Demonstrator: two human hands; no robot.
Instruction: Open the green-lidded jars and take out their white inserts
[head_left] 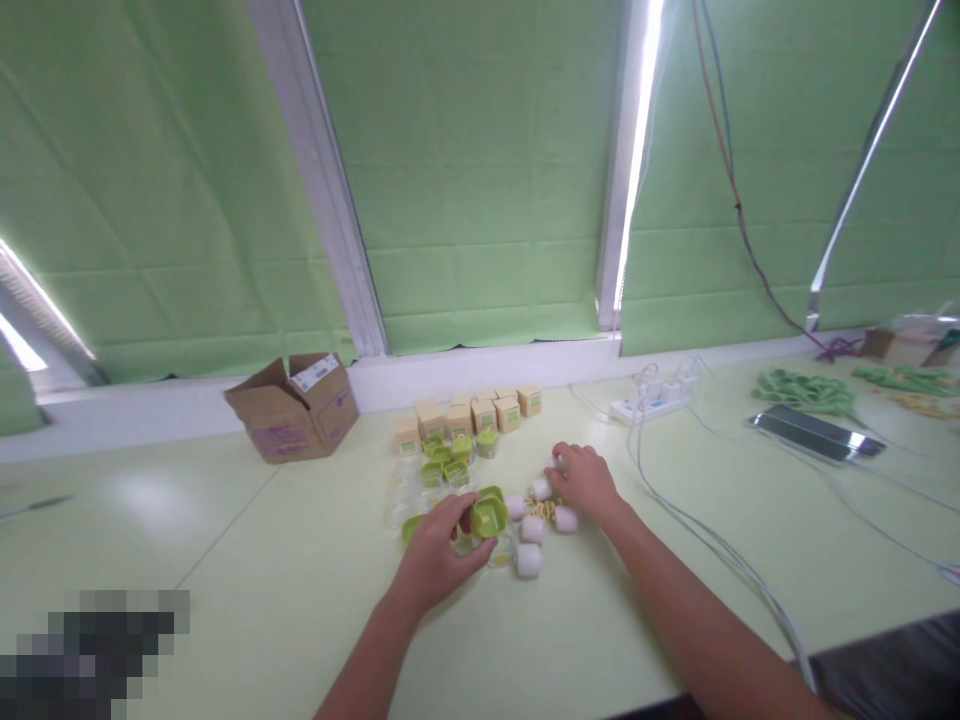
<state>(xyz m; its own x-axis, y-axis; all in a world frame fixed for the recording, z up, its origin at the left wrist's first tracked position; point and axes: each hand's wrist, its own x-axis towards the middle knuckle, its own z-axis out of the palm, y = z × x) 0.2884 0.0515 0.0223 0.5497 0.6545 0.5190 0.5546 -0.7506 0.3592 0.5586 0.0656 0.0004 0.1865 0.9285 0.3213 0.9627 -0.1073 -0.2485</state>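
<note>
While left grip (439, 555) holds green container (489, 518), carton (319, 415)

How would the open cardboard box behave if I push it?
The cardboard box should slide rather than roll, given its flat sides. Its raised flaps look thin and may bend. Weight is uncertain; its inside is hidden.

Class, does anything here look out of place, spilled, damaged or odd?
Nothing looks clearly spilled or damaged. The white cables look a little untidy: they trail loosely across the table from around the power strip towards the near edge.
</note>
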